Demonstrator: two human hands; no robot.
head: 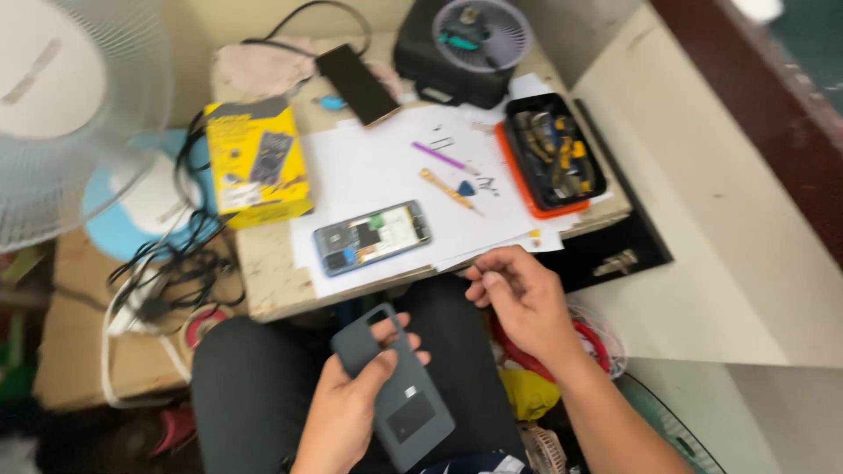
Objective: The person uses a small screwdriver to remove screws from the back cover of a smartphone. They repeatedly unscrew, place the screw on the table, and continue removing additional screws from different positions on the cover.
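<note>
My left hand (347, 399) holds a dark grey phone back cover (395, 391) over my lap, fingers wrapped round its upper part. My right hand (518, 294) hovers just right of it near the table's front edge, fingers curled; whether something small is pinched in them I cannot tell. An opened phone (371, 236) with its insides showing lies on white paper (369, 167) on the small table. A purple tool (442, 158), a wooden-coloured tool (446, 188) and a blue pick (465, 187) lie further back on the paper.
A yellow box (256, 162) stands at the table's left. A black-and-orange tray of tools (553, 158) sits at the right, a small fan on a black box (465, 44) at the back, a black phone (356, 83) beside it. A large white fan (61, 105) and tangled cables (167, 272) are at left.
</note>
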